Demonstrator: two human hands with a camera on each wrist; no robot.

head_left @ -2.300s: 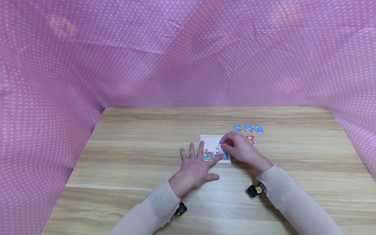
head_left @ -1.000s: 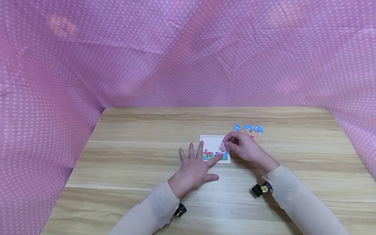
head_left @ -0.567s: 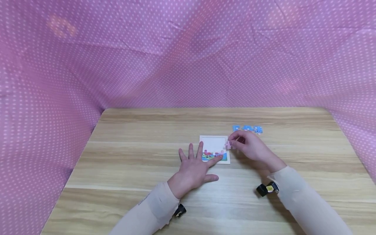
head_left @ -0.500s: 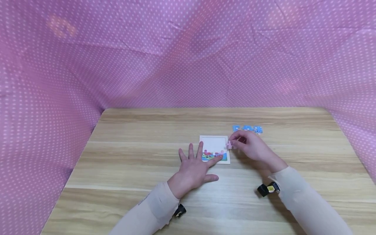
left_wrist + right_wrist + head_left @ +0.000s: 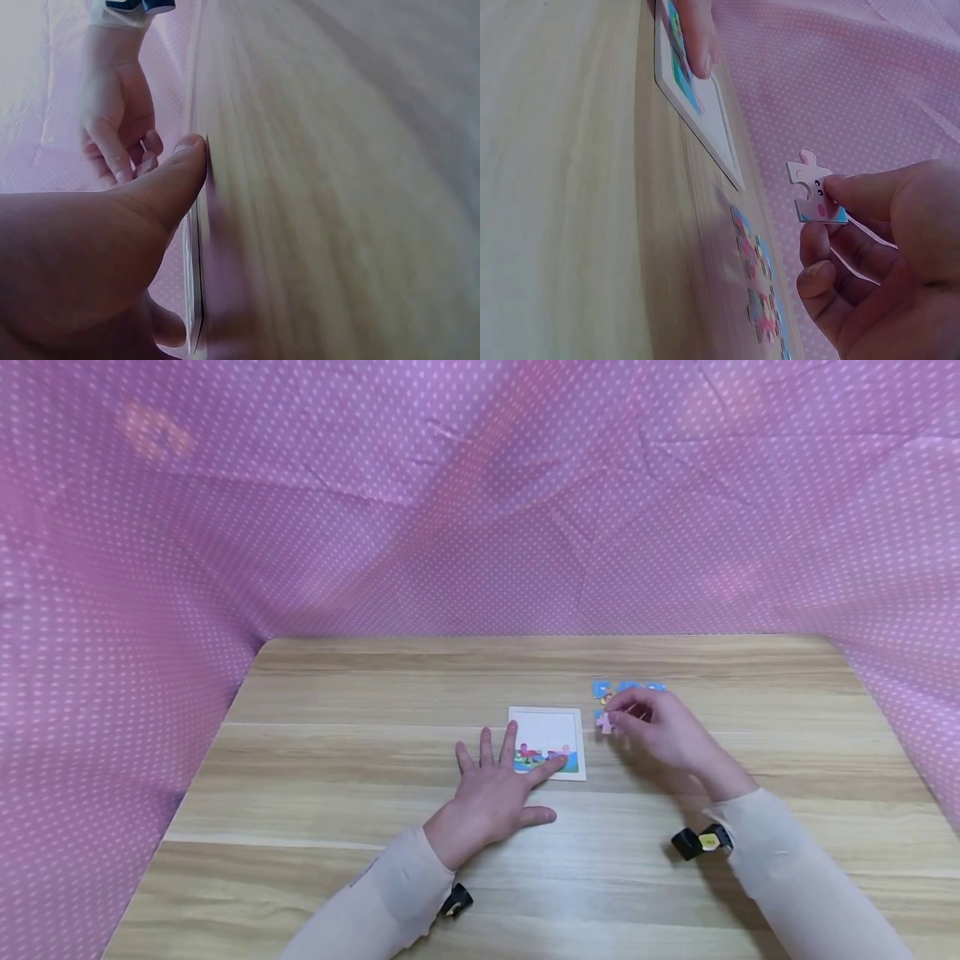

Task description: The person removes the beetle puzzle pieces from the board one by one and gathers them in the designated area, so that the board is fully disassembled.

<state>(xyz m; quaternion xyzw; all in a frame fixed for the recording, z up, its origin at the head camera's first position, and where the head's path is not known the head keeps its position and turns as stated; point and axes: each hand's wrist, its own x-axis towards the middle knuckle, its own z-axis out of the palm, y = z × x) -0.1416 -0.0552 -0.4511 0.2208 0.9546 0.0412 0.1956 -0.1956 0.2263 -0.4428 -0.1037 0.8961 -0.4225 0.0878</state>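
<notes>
Across the pale wood-grain desk point(image 5: 360, 693), you have the square white puzzle frame point(image 5: 547, 728), bare above its lower strip of coloured pieces point(image 5: 572, 764). Your left hand point(image 5: 491, 793) lies spread over it, grasping nothing. Change: your right hand point(image 5: 663, 727) is now off the frame, beside the loose blue-edged jigsaw pieces point(image 5: 754, 277); its grip pinches the pink animal-faced jigsaw piece point(image 5: 816, 198), raised. Judgement: this piece remains unplaced.

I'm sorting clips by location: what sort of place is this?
Probably a curtained-off recording booth: pink polka-dot fabric hangs behind and along both sides of the wood-grain table, and black wrist cameras are being worn.
</notes>
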